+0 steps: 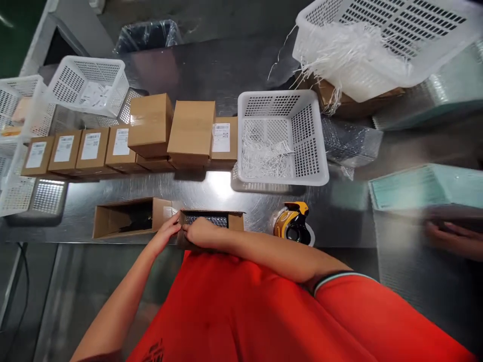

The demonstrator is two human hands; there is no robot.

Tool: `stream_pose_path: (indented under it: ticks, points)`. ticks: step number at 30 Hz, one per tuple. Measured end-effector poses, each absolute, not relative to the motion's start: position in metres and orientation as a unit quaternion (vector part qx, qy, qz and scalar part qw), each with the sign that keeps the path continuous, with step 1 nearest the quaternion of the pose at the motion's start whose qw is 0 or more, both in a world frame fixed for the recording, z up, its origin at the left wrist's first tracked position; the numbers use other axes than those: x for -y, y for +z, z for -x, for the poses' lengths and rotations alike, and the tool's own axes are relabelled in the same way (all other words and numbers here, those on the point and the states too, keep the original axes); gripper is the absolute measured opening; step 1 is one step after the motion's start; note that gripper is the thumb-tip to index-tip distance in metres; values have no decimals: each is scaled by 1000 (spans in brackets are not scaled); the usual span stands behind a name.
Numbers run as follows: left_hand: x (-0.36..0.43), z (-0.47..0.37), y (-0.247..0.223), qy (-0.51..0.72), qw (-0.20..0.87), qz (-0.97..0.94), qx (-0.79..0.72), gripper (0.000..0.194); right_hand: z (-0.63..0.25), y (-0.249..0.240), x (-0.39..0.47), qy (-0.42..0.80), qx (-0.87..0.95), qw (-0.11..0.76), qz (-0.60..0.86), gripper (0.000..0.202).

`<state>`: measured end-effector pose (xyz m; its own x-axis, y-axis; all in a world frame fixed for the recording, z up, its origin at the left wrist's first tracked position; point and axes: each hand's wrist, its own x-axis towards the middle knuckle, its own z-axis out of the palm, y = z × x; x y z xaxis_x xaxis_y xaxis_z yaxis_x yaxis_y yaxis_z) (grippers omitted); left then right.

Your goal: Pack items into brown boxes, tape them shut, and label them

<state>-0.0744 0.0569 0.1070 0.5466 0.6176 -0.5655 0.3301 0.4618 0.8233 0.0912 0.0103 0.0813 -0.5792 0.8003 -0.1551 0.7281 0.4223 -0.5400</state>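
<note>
An open cardboard box [237, 221] lies at the near edge of the metal table, with clear bubble wrap [217, 220] inside it. My left hand [168, 233] rests against the box's left end, its fingers stretched out along the wall. Reaching across the opening, my right hand [199, 233] has curled fingers at the same left end, gripping the box edge; the palm side is hidden. Just left of my hands is a second open box [103, 221] with something dark in it. A yellow and black tape dispenser [292, 223] stands to the right.
Labelled cartons [90, 146] form a row behind, with two larger boxes [192, 128] on top. A white basket [320, 151] holds shredded filler; another basket [377, 75] overflows with it. Small baskets [88, 63] stand left. Another person's hand [453, 239] is at the far right.
</note>
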Motion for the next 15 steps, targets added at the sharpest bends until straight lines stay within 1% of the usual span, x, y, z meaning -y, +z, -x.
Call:
stream_pose_path:
  ticks: [2,4,5,6,8,10,11,12,13,15]
  points:
    - [-55,73,103,93,710,-538,-446,87,-119,86,-6,319,841,111,422,37]
    - [-52,66,98,93,691,-574,-430,91,-145,95,7,364,815,211,399,48]
    - [-50,62,94,95,678,-590,-428,93,-157,100,16,380,789,270,401,49]
    - [-47,56,90,103,660,-606,-431,94,-168,105,26,384,755,327,418,48]
    - [-43,46,81,121,622,-629,-450,98,-188,114,51,355,681,412,490,41]
    - [-40,38,73,124,611,-624,-472,103,-203,113,75,306,590,463,587,31]
    - [-40,36,69,118,617,-614,-478,105,-209,109,84,290,539,474,633,29]
    - [-40,34,66,110,625,-605,-482,106,-213,102,92,289,490,476,670,39]
    - [-40,34,64,105,629,-601,-482,106,-215,92,96,307,446,476,693,58]
    - [-40,34,61,109,621,-609,-481,106,-214,70,97,395,381,472,690,96]
